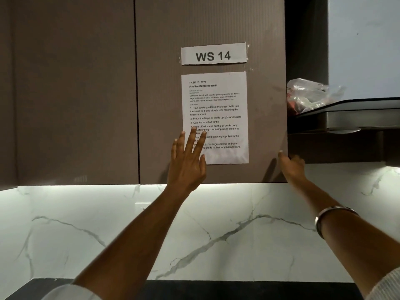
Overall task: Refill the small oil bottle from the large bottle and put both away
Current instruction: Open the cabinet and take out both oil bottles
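Observation:
No oil bottle is in view. Both my arms reach up to a brown wall cabinet door [164, 105]. My left hand [188, 161] lies flat on the door with fingers spread, covering the lower left of a taped task sheet [216, 109]. My right hand [291, 164] is at the door's lower right edge, fingers curled around that edge. The door looks shut or nearly shut against the cabinet. Neither hand holds a bottle.
A "WS 14" label [213, 54] is taped above the sheet. A second cabinet door [71, 94] is to the left. A range hood [350, 115] with a plastic bag [307, 94] on top is at right. White marble backsplash [151, 230] and a dark countertop edge [238, 289] lie below.

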{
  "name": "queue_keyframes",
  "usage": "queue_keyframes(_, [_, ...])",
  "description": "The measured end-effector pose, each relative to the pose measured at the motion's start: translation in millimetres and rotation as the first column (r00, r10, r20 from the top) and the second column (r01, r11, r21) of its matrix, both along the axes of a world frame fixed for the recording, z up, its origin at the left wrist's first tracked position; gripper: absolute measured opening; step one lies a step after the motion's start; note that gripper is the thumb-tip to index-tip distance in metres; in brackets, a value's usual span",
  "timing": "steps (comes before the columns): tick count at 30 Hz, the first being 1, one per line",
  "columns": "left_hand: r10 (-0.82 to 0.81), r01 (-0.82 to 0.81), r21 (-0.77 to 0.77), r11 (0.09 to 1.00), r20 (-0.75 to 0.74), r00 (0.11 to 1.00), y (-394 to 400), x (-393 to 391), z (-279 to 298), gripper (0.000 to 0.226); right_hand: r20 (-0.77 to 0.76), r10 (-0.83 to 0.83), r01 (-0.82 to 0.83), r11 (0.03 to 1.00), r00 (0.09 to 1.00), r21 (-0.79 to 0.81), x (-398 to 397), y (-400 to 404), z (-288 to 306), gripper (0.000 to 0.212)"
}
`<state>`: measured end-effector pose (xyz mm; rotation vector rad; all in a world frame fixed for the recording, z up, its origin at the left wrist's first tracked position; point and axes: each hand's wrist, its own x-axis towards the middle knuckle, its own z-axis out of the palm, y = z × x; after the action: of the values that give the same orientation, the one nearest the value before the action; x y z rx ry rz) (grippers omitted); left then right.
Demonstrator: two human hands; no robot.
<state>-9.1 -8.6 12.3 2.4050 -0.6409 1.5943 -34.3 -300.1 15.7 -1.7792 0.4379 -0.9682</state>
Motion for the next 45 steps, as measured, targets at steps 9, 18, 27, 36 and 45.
queue_keyframes(9, [0.015,-0.015,0.004,1.0,-0.024,1.0,-14,4,-3,0.063,0.081,0.099,-0.113,0.977,0.992,0.183,-1,-14,2,0.069])
queue_keyframes(18, [-0.007,0.008,0.014,1.0,-0.024,1.0,-39,-25,-5,0.064,0.175,0.091,-0.084,0.996,0.98,-0.043,-37,-9,-10,0.06])
queue_keyframes(27, [-0.098,0.098,-0.032,0.995,0.016,0.995,-60,-91,-7,0.061,0.285,0.309,-0.293,0.951,0.907,-0.098,-106,0,-5,0.075])
queue_keyframes(36, [-0.256,0.261,-0.007,0.965,0.161,0.953,-82,-186,56,0.062,0.364,0.655,-0.712,0.701,0.662,0.033,-150,42,3,0.04])
queue_keyframes(45, [-0.312,0.29,0.131,0.948,0.207,0.927,-121,-249,91,0.058,0.311,0.827,-0.875,0.484,0.469,0.032,-176,95,7,0.039])
